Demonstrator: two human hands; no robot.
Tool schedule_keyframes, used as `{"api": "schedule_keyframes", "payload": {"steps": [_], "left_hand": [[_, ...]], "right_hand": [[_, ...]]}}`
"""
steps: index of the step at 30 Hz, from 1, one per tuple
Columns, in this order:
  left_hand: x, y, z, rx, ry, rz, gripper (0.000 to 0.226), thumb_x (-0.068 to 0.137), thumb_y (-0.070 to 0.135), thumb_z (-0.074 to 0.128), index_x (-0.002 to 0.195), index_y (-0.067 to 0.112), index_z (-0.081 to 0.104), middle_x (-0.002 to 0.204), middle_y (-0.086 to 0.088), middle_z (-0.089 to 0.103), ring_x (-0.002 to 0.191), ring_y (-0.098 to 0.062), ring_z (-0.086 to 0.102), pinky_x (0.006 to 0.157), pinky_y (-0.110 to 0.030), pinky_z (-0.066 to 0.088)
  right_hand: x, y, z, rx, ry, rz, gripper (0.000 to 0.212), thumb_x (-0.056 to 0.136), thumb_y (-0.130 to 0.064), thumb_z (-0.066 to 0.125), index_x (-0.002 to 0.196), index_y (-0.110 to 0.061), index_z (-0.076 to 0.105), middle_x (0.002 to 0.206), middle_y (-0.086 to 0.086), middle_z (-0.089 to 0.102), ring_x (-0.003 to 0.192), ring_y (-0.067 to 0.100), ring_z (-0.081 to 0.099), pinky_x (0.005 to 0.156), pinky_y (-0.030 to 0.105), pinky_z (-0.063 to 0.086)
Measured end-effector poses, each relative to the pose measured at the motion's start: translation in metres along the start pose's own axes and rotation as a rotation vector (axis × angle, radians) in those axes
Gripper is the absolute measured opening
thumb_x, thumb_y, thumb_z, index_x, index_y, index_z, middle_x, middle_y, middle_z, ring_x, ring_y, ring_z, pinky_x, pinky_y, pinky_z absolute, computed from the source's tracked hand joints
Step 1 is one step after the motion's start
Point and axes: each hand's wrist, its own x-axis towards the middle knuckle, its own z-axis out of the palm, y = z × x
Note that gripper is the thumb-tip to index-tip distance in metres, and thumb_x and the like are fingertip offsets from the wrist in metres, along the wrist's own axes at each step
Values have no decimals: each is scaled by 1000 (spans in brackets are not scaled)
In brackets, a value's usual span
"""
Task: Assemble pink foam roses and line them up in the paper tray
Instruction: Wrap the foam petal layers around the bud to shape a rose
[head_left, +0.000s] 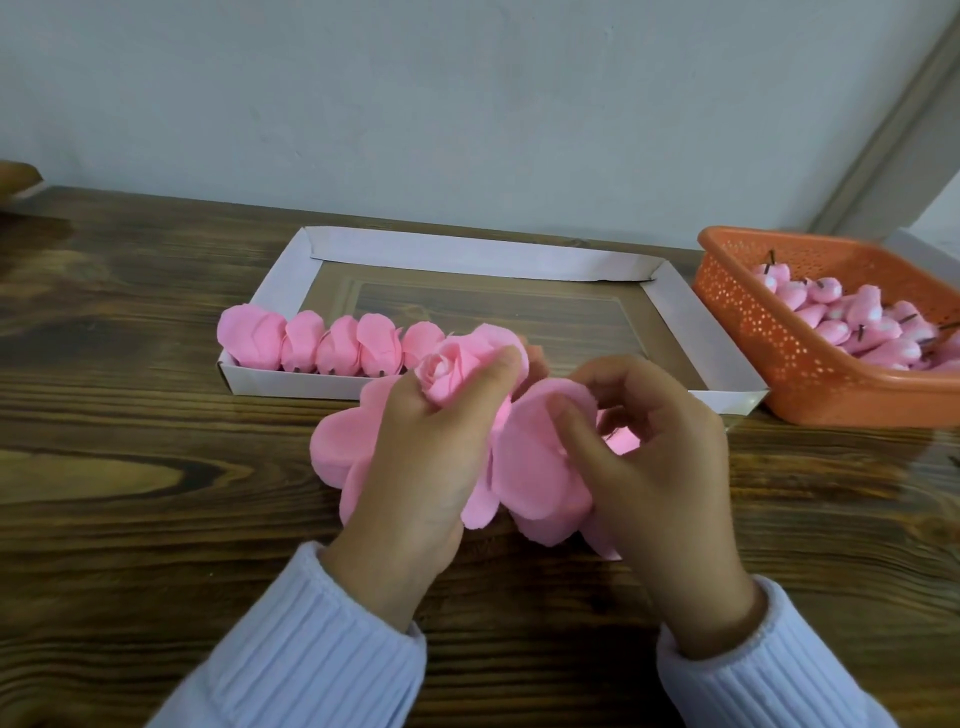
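My left hand (436, 447) grips a half-built pink foam rose (452, 371), its bud poking up between thumb and fingers. Beside it, my right hand (660, 457) pinches a loose pink petal sheet (535, 462) with curled fingers, just right of the rose. More pink petal sheets (337, 447) lie on the table under and left of my left hand. The white paper tray (467, 252) sits behind my hands. Several finished roses (322, 343) stand in a row along its near left side.
An orange perforated basket (769, 338) at the right holds many pink rose buds with dark stems (852, 322). The dark wooden table (130, 415) runs up to a pale wall. A blurred object shows at the far left edge.
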Motion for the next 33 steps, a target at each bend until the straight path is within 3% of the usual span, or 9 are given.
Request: {"api": "schedule_keyframes", "payload": {"steps": [2,4,8,13,18,23,25,27,33], "left_hand": [[-1,-2,0,112,-19,43,22,90,22,62,75,30,77,74,4,73,72,-5,68,62,-22,54],[-2,-3,0,161,-53,51,14,89,30,66,87,20,75,84,-4,74,77,-7,67,67,-23,54],[-2,-6,1,245,-140,79,31,81,37,66,97,12,73,89,-7,74,81,-10,68,70,-27,55],[-3,-7,1,286,-166,123,13,89,22,67,94,12,74,84,-7,74,84,-15,71,76,-36,58],[-2,-9,-1,246,-105,63,8,84,25,66,86,20,73,72,4,72,68,-5,68,58,-19,53],[-1,-7,-1,148,-120,-3,12,88,15,66,82,21,74,77,0,73,81,-14,70,78,-38,57],[-1,-6,-1,133,-167,0,5,83,16,71,85,18,75,76,-1,73,77,-14,70,67,-31,56],[-1,-6,-1,140,-188,-1,18,73,24,75,89,16,73,75,0,72,76,-14,69,61,-26,50],[-2,-7,0,217,-262,-6,33,74,20,65,105,9,66,96,-15,72,96,-31,69,88,-56,53]], "right_hand": [[-1,-3,0,43,39,-32,26,79,-12,73,88,-33,61,81,-19,67,75,1,63,64,15,49],[-1,-4,0,46,66,-29,30,78,-12,76,91,-33,61,81,-20,67,75,3,65,63,16,50],[-1,1,-1,14,116,22,30,76,-7,77,91,-27,61,74,-18,64,70,4,64,58,12,47],[1,-1,-1,87,124,65,21,79,-13,74,92,-24,61,71,-13,63,69,5,63,58,10,45],[1,-4,-2,254,110,66,15,85,-18,62,98,-25,58,88,-8,66,78,7,64,65,14,48],[0,-4,-1,210,57,-19,14,86,-23,55,98,-25,61,93,-14,63,89,14,63,72,30,51],[0,-3,0,154,25,-87,14,88,-21,55,99,-25,64,100,-11,62,97,14,61,77,24,47],[0,-2,1,100,-11,-88,15,90,-19,59,99,-25,68,108,-9,61,107,11,58,85,17,43],[0,3,3,8,-79,59,20,86,-20,56,96,-31,70,119,-10,56,114,3,52,93,10,38]]}}
